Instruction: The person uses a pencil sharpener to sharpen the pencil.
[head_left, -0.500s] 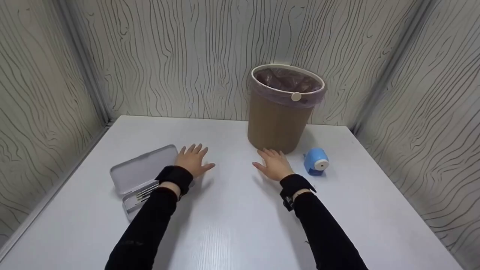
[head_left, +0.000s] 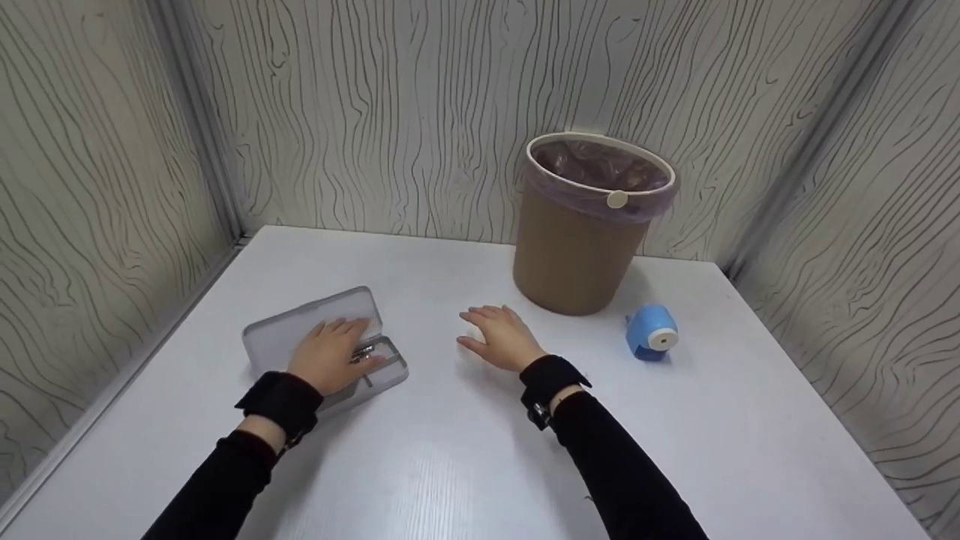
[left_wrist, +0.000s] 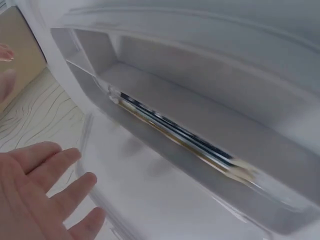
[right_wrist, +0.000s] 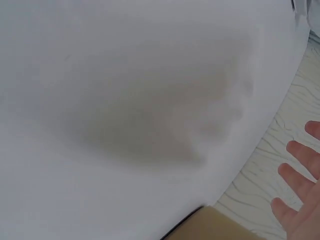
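Observation:
My left hand (head_left: 330,356) hovers over an open grey pencil case (head_left: 274,330), its fingers spread and holding nothing. In the left wrist view, several pencils (left_wrist: 172,132) lie side by side in the case's long compartment. A smaller compartment (left_wrist: 97,50) sits at the case's end. In the head view, the left hand hides much of the case. My right hand (head_left: 504,339) is above the white table between the case and the bin, fingers extended, with nothing in its grasp. To its right stands a blue pencil sharpener (head_left: 651,330) with a white round front.
A brown waste bin (head_left: 570,255) with a purple liner stands at the back right, near the wall. Wood-patterned panels (head_left: 375,135) enclose the white table (head_left: 450,465) at the back and both sides.
The left hand has moved left and nearer, from the case's right end to above it. The right hand has shifted left, away from the bin and sharpener. The head view has turned slightly.

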